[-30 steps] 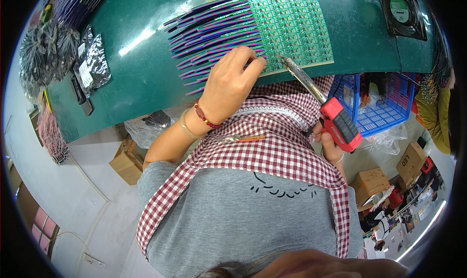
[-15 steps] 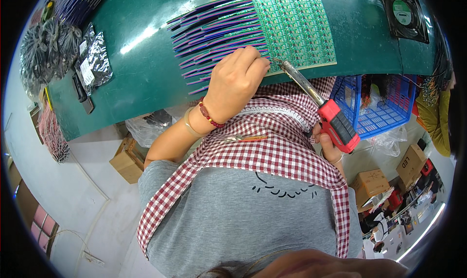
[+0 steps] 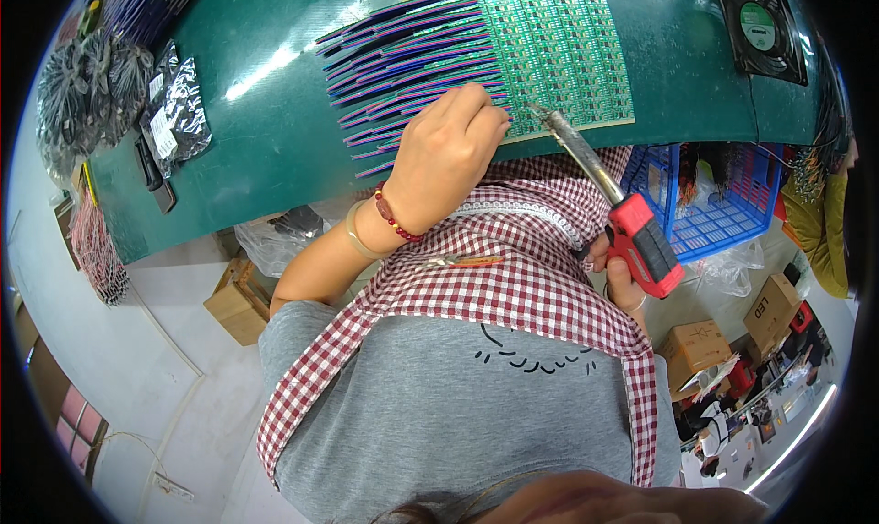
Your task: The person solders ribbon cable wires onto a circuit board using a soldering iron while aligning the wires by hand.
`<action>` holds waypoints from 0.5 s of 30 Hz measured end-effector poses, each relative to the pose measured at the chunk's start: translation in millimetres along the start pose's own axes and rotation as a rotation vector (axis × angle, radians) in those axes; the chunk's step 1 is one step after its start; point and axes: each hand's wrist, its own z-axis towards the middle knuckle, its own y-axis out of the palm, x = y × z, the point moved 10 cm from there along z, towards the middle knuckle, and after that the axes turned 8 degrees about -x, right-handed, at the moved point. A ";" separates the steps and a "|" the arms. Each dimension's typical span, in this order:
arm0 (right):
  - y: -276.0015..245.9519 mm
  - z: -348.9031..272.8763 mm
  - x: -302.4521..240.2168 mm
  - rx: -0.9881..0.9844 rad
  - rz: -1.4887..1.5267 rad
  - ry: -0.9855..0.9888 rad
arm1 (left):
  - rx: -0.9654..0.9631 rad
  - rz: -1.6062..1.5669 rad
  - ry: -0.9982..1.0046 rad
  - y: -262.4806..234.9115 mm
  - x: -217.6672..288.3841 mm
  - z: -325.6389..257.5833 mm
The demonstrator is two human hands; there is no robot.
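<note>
My left hand [image 3: 449, 158] is closed in a pinch over the near edge of a green circuit board panel [image 3: 563, 52]. Its fingertips point down, and whatever they hold is hidden beneath them. Rows of blue, pink and black wires [image 3: 407, 61] fan out leftward from the board, some passing under this hand. A soldering iron [image 3: 586, 162] with a red and black handle is gripped in my right hand [image 3: 623, 281], partly behind the handle. The iron's metal tip hovers by the board, slightly right of my left fingertips and apart from them.
A black fan [image 3: 760, 27] stands at the green table's [image 3: 247, 148] far right. Bagged dark parts [image 3: 92, 93], a silvery packet [image 3: 179, 112] and a black-handled cutter [image 3: 154, 176] lie at the left. Below the table's right edge is a blue crate [image 3: 723, 222]; cardboard boxes [image 3: 700, 354] stand lower.
The soldering iron has drawn back to the right, its tip moving away from my left fingertips. My right hand shifts slightly with it; the left hand stays nearly in place.
</note>
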 end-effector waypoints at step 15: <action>-0.5 -3.6 5.5 0.008 -0.080 -0.039 | -0.026 -0.031 -0.038 0.6 -1.9 1.9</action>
